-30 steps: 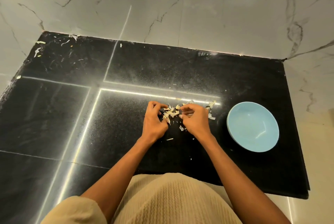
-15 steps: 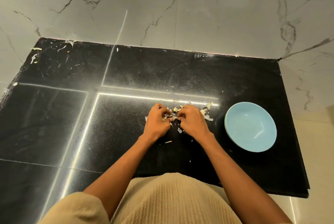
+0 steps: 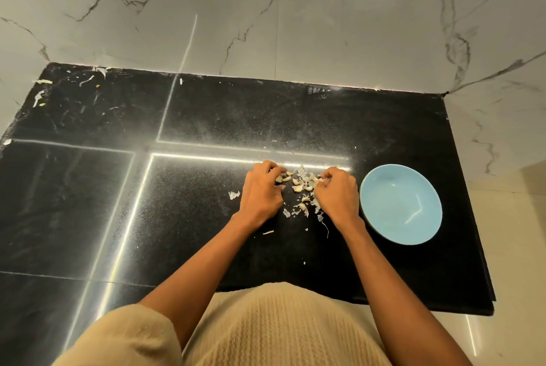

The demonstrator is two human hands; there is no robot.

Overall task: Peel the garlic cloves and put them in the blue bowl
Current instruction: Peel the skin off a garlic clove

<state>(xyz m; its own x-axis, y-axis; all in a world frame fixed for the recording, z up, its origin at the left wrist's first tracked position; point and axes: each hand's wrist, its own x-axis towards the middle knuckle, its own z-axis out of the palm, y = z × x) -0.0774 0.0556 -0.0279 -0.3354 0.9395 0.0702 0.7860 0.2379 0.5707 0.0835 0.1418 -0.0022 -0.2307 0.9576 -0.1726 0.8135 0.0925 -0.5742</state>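
Black countertop [image 3: 206, 117], marble-veined walls [image 3: 325, 25]

Left hand [image 3: 260, 191] fingertips: curled under, hidden.
Right hand [image 3: 336, 194] grasp: unclear.
Garlic cloves [image 3: 298, 183] between hands: peel state indistinguishable.

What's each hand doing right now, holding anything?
Left hand: fingers curled at the garlic cloves; grip cannot be told.
Right hand: fingers curled, seemingly pinching a garlic piece; not certain.

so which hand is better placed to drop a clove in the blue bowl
Probably the right hand: it sits directly beside the blue bowl, with the garlic cloves at its fingertips. The left hand is on the far side of the cloves.
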